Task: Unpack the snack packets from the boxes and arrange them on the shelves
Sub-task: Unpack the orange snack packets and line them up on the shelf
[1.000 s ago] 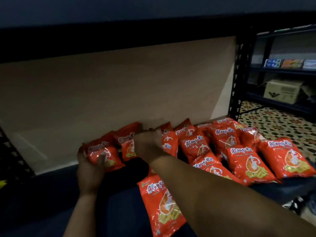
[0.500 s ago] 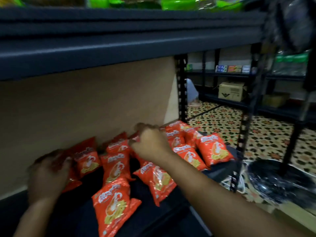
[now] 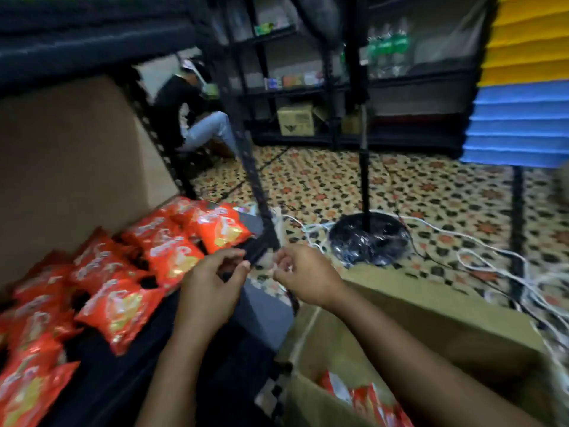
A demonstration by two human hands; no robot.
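Below the loosely curled, empty hands (image 3: 243,282), an open cardboard box (image 3: 431,328) holds red snack packets (image 3: 366,399).

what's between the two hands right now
Nothing held: in the head view the gap between left hand and right hand shows only the shelf post.

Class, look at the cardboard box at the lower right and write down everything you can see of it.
The cardboard box is plain brown, worn-looking corrugated card, open at the top with its flaps spread outward. It stands beside the dark shelf's front corner, on the patterned floor as far as can be seen. Inside, low down, lie red snack packets. The person's right forearm stretches across above the opening; whether it touches the box cannot be told. The picture's edge cuts off its lower part.
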